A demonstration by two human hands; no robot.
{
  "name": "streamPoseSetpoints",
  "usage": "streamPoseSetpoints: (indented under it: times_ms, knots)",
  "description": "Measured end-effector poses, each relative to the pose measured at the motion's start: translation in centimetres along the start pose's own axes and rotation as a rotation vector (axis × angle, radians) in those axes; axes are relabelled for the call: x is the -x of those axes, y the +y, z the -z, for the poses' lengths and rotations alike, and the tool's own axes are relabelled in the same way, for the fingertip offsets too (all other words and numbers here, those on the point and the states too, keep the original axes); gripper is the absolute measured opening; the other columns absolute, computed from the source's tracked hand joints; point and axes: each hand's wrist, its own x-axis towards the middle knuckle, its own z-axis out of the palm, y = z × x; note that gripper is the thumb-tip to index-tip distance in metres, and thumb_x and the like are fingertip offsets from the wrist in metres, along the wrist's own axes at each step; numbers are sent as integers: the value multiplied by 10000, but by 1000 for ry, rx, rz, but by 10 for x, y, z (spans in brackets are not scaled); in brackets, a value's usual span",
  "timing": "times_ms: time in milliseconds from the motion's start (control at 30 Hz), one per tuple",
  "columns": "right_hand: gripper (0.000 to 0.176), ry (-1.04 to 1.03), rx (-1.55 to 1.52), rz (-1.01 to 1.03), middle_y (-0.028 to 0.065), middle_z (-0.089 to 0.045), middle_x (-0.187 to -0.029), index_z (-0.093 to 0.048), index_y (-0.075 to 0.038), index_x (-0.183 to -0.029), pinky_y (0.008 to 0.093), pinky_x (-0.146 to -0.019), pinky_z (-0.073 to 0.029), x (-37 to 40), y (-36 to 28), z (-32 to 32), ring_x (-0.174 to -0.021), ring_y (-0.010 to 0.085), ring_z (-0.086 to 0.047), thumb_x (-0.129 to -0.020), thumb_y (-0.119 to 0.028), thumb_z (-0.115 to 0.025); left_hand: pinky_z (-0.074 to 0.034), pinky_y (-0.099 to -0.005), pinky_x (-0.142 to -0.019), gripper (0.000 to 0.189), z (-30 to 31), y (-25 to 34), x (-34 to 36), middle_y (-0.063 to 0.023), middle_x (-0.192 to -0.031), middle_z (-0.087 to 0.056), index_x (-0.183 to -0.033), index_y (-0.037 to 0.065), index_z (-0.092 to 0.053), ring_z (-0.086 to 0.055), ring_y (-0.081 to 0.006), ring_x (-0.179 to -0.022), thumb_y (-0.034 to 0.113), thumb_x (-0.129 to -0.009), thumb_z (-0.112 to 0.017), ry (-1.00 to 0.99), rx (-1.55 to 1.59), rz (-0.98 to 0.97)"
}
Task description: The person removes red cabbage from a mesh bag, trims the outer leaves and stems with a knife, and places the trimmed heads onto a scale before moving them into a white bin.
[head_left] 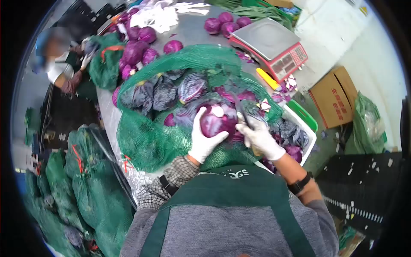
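Note:
A purple cabbage [212,124] with a pale cut stem end facing up rests in my white-gloved left hand [204,139], its thumb and fingers spread round the near left side. My right hand [260,138], gloved too, is closed on a knife [240,106] at the cabbage's right; the dark blade points up and away, and most of the handle is hidden. Beneath both hands lies an opened green mesh bag [145,143]. Several cabbages with dull outer leaves [165,93] sit inside it. Loose purple leaves and a cut-off stem piece [264,105] lie right of the knife.
A red scale [267,38] and a yellow-handled tool [268,79] are at the far right. Peeled cabbages [135,52] lie at the back left. A white bin [309,147] of leaves stands right, filled mesh bags [98,184] left. A co-worker [64,68] works across the table.

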Motion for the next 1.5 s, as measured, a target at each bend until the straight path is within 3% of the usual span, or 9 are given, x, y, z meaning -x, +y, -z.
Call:
streamPoseSetpoints:
  times_ms: [233,300,333,433,700,1033,1233,1300,1500]
  knots:
    - [569,-55,107,-85,-27,-559,-710,-434,-65,-1393,221,-446,-408,-7,53,13,-463,35,-426,-883,-205,-644,-355,-424,-1048,1210,-10,-15,3,-247,-1288,-375,-1430,-31,-195,-396,-379,-1236,369,-528,-895,-277,-448,6]
    - [595,-35,201,-78,32,-642,-878,-413,-20,-1393,218,-461,-416,-4,41,11,-491,36,-430,-885,-221,-651,-361,-433,-1044,1214,-20,-9,-3,-269,-1325,-343,-1428,-29,-196,-381,-409,-1247,413,-531,-884,-366,-643,-117]
    - [590,-45,245,-85,157,-612,-1193,-380,19,-1395,266,-673,-511,0,30,8,-719,148,-619,-927,-272,-590,-373,-443,-1034,1211,-24,-4,-3,-295,-1354,-324,-1425,-37,-196,-368,-431,-1256,457,-544,-865,-370,-695,-85]
    - [575,-44,405,17,236,-438,-1392,-354,33,-1400,328,-958,-441,-1,32,8,-1149,283,-565,-966,-313,-504,-384,-449,-1023,1202,-27,-7,-3,-309,-1363,-325,-1418,-48,-199,-373,-437,-1248,466,-552,-855,-347,-758,-97]
    - [592,-26,658,112,312,-401,-1366,-228,52,-1437,407,-1069,-335,-4,36,-1,-1298,397,-389,-1006,-339,-334,-389,-455,-1014,1157,-37,1,-4,-315,-1339,-356,-1385,-78,-233,-382,-446,-1228,478,-570,-838,-350,-823,-54]
    - [584,-2,823,79,286,-560,-1160,-242,49,-1430,466,-877,-472,-22,28,-4,-1025,403,-587,-970,-289,-364,-386,-457,-1010,1109,-45,3,-5,-307,-1313,-386,-1349,-112,-268,-396,-442,-1209,438,-569,-833,-337,-862,-47]
    - [406,12,725,96,290,-629,-963,-569,13,-1099,484,-854,-467,-43,19,8,-980,444,-590,-979,-330,-387,-423,-442,-967,1102,-48,3,0,-293,-1316,-384,-1347,-105,-284,-412,-422,-1174,459,-574,-828,-307,-879,-104]
    - [415,81,382,-116,172,-654,-743,-564,4,-1053,365,-527,-504,-37,4,12,-519,249,-610,-991,-374,-405,-393,-441,-1005,1107,-38,-8,8,-285,-1346,-367,-1374,-78,-258,-395,-420,-1207,421,-578,-844,-270,-809,-179]
    - [467,369,-199,-245,109,-643,-679,-536,-19,-1062,251,-310,-349,-7,51,86,-357,98,-455,-976,-463,-421,-291,-382,-1102,1144,11,-46,40,-223,-1403,-326,-1434,-47,-162,-358,-325,-1315,234,-587,-880,-267,-225,-126]
